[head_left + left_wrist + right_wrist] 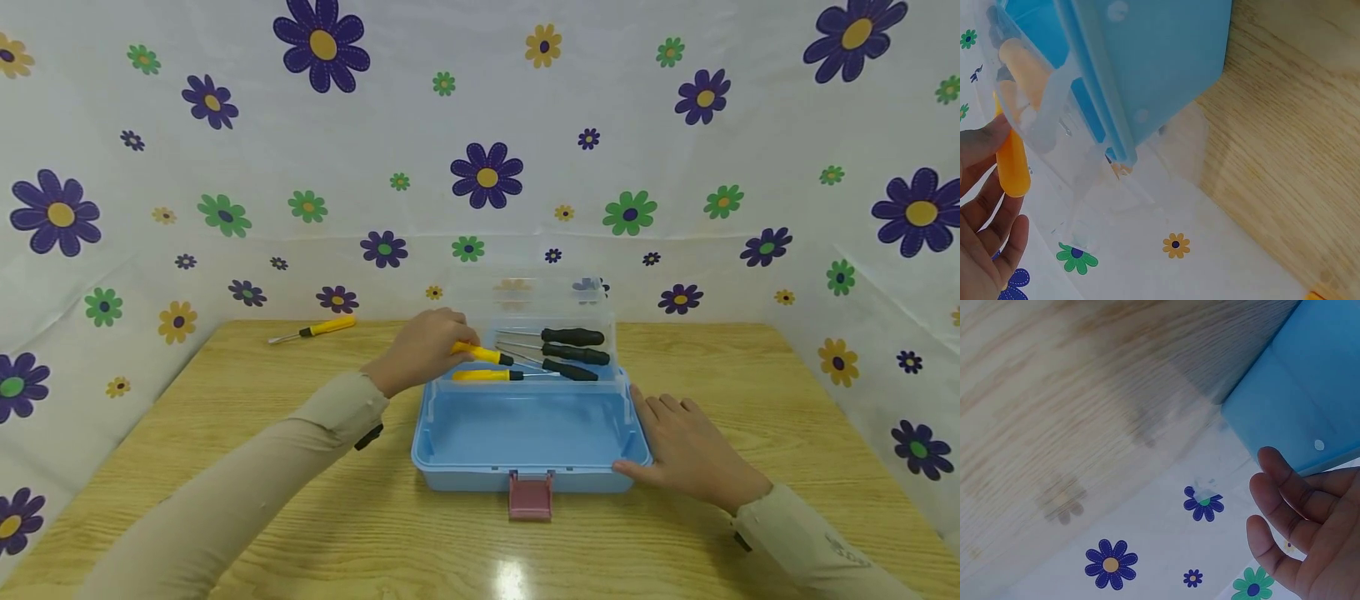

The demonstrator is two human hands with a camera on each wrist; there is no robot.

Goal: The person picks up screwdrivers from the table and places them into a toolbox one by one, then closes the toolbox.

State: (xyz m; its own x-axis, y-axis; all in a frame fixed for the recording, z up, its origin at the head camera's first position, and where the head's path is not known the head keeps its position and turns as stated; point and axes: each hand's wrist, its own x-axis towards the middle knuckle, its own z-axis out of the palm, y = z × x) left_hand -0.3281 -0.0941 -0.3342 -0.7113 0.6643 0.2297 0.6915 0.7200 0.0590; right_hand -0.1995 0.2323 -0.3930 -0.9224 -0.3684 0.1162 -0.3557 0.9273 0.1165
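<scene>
Two sleeves run off the head view's bottom edge. The right grip, loosely spread and holding nothing, touches the right side of the blue box. Above the clear tray, the left grip pinches a yellow-handled screwdriver; fingers cover its handle end and its shaft is hard to make out. Farther off, a loose screwdriver lies on the desk.

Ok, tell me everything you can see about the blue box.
The blue box looks plastic, rectangular with rounded corners and a pinkish latch hanging at its front. It sits open on the wooden table, nothing visible in its lower compartment. A clear tray holding screwdrivers sits at its rear; the right hand touches its right side.
</scene>
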